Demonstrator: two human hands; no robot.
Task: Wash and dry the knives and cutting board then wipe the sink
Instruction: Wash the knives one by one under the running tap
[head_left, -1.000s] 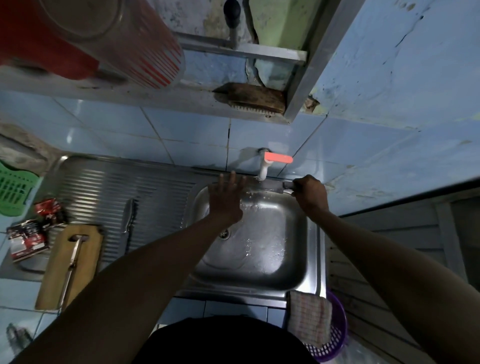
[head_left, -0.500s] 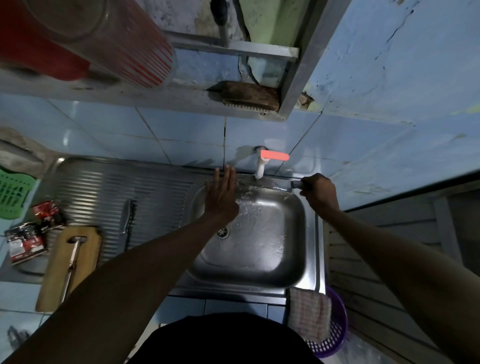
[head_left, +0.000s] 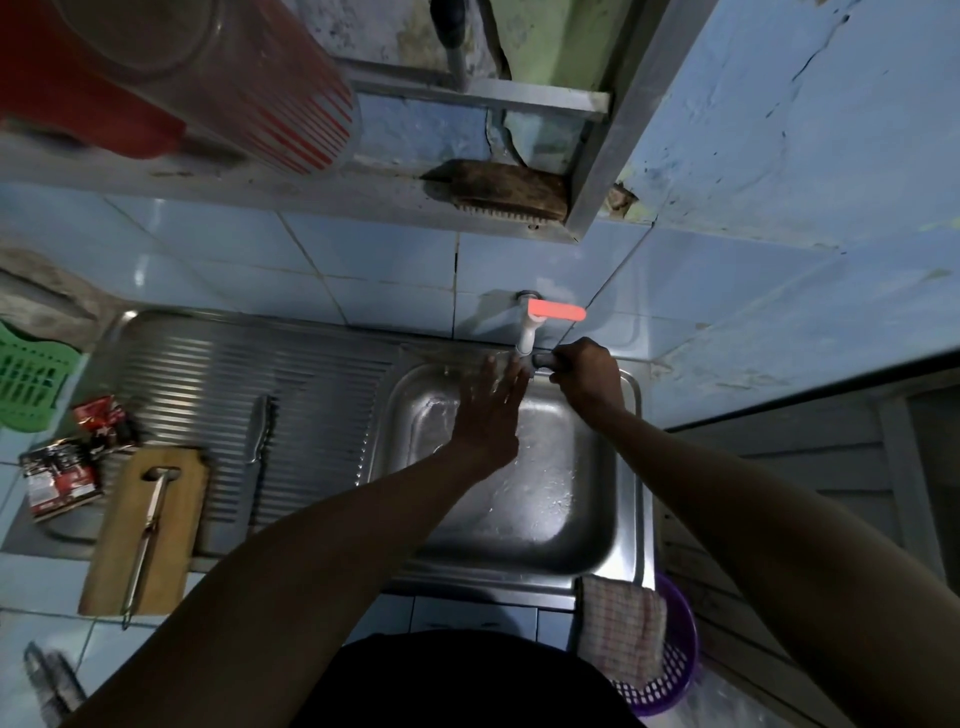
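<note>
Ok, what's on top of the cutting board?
One long metal utensil lies lengthwise on the cutting board, its tip past the near edge. Whether it is a knife is unclear. Nothing else is on it.

From my feed the room is dim, lit with a cold bluish cast. Pale blue wall tiles (head_left: 374, 270) rise behind the worktop, and above them runs a grimy ledge (head_left: 218, 189). Right of the tiles, a blue painted wall (head_left: 789, 156) shows cracks and peeling patches. A metal frame (head_left: 618, 119) stands above the tiles, against flaking green plaster (head_left: 545, 47).
</note>
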